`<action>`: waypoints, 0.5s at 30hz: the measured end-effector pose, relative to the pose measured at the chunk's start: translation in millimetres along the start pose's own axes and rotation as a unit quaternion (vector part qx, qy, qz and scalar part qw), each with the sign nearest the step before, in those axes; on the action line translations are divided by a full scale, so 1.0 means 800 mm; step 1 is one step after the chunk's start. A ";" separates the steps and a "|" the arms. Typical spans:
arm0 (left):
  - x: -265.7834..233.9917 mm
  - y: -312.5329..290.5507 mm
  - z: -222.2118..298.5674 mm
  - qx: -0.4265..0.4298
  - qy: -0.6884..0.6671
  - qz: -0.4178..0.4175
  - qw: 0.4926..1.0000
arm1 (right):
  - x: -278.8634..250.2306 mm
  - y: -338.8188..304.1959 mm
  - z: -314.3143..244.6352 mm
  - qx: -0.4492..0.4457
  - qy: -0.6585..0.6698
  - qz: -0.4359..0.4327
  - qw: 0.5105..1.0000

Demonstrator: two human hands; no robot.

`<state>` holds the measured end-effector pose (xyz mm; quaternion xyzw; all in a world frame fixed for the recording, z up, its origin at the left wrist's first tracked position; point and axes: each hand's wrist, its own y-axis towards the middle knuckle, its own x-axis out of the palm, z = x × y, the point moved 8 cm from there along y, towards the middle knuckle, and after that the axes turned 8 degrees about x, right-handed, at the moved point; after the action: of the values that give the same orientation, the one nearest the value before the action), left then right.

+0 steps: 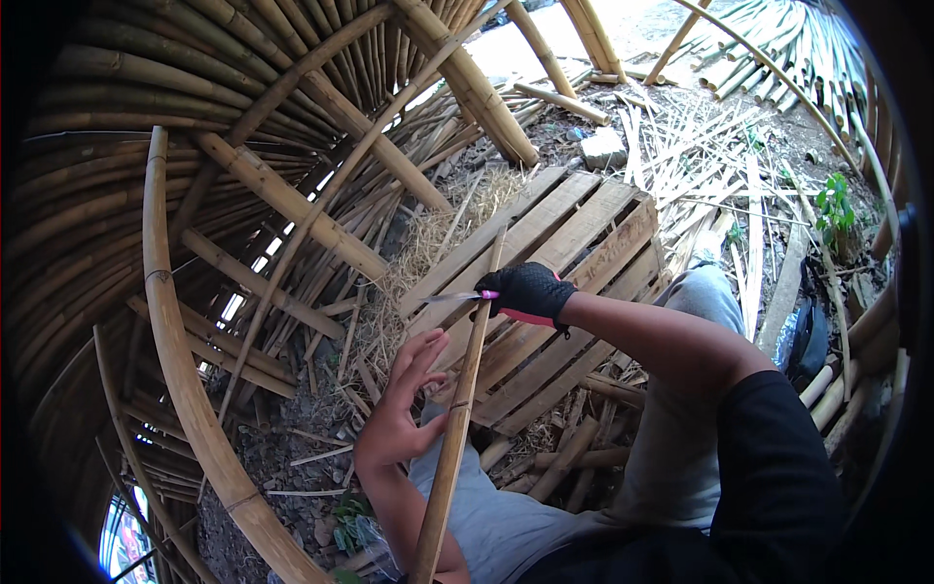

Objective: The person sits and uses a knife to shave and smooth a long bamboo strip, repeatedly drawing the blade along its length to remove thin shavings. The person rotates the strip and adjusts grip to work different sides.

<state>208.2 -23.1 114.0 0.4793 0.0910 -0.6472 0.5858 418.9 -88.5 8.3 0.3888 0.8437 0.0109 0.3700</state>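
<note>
Head view: I am looking down at a long, thin bamboo strip (457,409), pale tan, with faint node marks, running from my lap up across the wooden pallet (584,243). I judge the strip to be light and springy, stiff along its length yet easy to bend, with split edges that could cut, so it is best taken near its lower half, flat side against the palm.

My left hand (399,414), bare, is lying loose beside the strip with fingers spread, touching or almost touching its left edge; I cannot tell which.

My right hand (530,292), in a black glove, is clenching the pink handle of a knife (457,296) above the pallet, its blade pointing left across the strip.

Left of the pallet, bamboo poles (282,195) are lying stacked.
</note>
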 end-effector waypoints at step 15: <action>0.053 -0.014 -0.044 0.333 -0.146 0.226 0.904 | 0.028 -0.041 -0.063 0.025 -0.014 -0.116 0.993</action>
<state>222.9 -24.8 59.8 0.5540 -0.3272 -0.5525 0.5299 356.7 -82.8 21.1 0.2978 0.8777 -0.0588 0.3708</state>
